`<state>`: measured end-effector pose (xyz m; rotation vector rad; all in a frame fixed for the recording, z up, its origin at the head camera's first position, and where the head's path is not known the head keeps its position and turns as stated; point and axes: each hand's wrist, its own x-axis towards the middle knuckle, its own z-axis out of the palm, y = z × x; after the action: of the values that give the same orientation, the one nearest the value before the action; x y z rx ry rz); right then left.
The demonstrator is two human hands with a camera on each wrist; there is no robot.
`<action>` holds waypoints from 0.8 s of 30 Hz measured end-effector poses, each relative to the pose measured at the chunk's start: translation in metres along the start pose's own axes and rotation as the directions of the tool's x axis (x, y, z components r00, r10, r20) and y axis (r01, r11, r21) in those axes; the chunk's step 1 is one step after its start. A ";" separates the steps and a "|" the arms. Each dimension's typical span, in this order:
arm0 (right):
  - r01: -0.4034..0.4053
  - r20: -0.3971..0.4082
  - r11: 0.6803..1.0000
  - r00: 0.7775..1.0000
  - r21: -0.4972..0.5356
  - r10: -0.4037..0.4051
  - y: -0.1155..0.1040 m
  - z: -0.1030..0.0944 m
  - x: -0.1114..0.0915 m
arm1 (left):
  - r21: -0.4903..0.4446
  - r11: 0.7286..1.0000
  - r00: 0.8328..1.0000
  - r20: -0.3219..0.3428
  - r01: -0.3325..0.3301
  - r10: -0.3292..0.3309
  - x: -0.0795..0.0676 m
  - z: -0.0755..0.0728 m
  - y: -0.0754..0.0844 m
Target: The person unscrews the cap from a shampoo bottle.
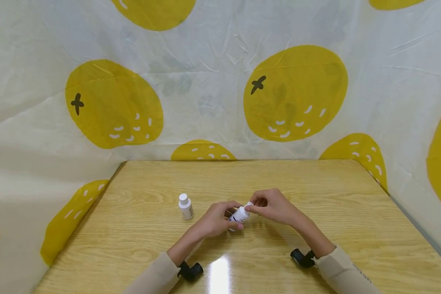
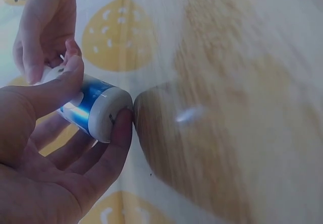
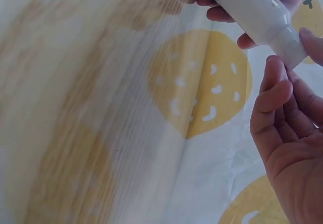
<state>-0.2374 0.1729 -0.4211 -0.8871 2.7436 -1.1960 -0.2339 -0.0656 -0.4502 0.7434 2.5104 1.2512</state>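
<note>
A small white bottle [image 1: 239, 215] with a blue band is held tilted above the table. My left hand [image 1: 217, 220] grips its body, thumb on one side and fingers round the other; in the left wrist view a fingertip lies against the bottle's base [image 2: 115, 114]. My right hand [image 1: 275, 206] pinches the white cap [image 3: 289, 47] between thumb and fingers. The cap sits at the bottle's neck; whether it is loose I cannot tell. "Dove" lettering shows on the bottle in the right wrist view. A second white bottle [image 1: 185, 207], capped, stands upright left of my left hand.
The wooden table [image 1: 150, 183] carries both hands' work, with a bright glare patch near its front. Behind and at the sides hangs a pale cloth [image 1: 206, 94] printed with yellow fruit. Black wrist cameras [image 1: 191, 271] are strapped at both sleeves.
</note>
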 end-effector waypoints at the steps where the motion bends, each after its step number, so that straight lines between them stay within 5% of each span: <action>1: 0.000 0.002 1.000 1.000 0.005 0.000 0.000 0.000 0.000 | -0.005 1.000 1.000 0.000 -0.003 0.003 0.000 0.000 0.000; 24: -0.004 0.016 1.000 1.000 0.028 0.003 0.002 0.000 0.000 | -0.029 1.000 1.000 0.009 -0.006 0.006 -0.002 -0.003 0.003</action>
<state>-0.2383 0.1742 -0.4225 -0.8848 2.7083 -1.2183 -0.2323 -0.0672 -0.4457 0.7486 2.4796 1.2800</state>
